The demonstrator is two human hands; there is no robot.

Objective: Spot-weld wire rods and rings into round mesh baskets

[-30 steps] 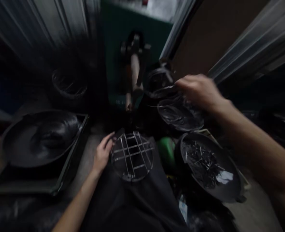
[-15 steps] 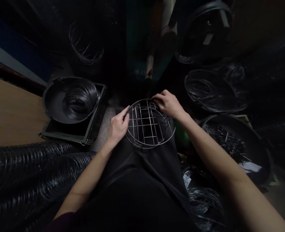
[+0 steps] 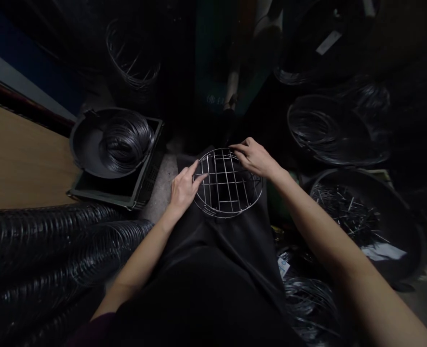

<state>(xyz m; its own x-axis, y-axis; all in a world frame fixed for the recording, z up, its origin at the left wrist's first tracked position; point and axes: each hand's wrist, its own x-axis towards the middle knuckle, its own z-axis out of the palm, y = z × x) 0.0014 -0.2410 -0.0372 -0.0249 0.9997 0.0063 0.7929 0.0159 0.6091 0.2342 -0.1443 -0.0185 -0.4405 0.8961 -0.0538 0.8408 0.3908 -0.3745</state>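
Observation:
A round wire rack, with a grid of thin metal rods inside its rim, lies over my lap in the middle of the view. Short upright wire pieces show below its rim. My left hand holds the rack's left edge, its thumb reaching in over the grid and its fingers along the rim. At the far right edge, my right hand pinches the rim with thumb and fingertips. Dark trousers lie beneath the rack.
To the left, a dark pan with a wire coil rests on a crate. Rows of wire rings lie lower left. At right stand a basin with wire coils and another with short metal pieces. Bundled wire sits lower right.
The rack's outer ring, tilted and offset from the grid before, now lines up around it. My left thumb has moved in over the grid. The surroundings have shifted with the camera.

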